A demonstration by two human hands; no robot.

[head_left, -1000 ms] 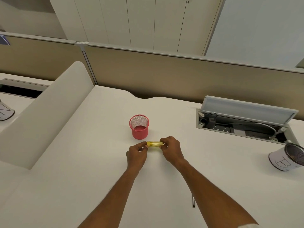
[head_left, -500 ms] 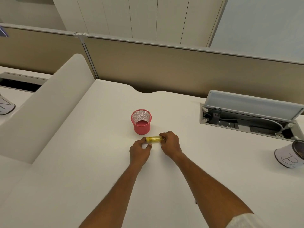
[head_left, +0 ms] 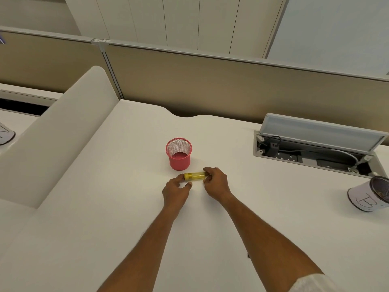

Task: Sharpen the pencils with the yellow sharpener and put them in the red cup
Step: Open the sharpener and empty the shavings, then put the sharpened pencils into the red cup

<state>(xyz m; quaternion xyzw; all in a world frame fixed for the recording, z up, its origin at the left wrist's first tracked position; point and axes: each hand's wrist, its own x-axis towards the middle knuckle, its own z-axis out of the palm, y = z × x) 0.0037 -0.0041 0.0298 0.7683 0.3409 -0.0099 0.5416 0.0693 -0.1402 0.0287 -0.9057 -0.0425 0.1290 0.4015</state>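
Note:
A yellow translucent sharpener (head_left: 194,176) lies sideways just above the white desk, in front of the red mesh cup (head_left: 179,160). My right hand (head_left: 215,183) grips its right end with curled fingers. My left hand (head_left: 175,190) pinches its left cap end between forefinger and thumb. The red cup stands upright and looks empty. A thin dark pencil (head_left: 248,255) shows only as a sliver beside my right forearm, the rest of it hidden by the arm.
An open cable box (head_left: 315,153) with its lid raised sits at the right. A white cup marked with a letter (head_left: 366,199) stands at the far right edge. A white divider (head_left: 59,142) slopes along the left, and a beige partition (head_left: 210,85) backs the desk.
Both hands keep hold of the sharpener near the red cup. The left fingers have shifted a little at the cap end. The view has tilted slightly.

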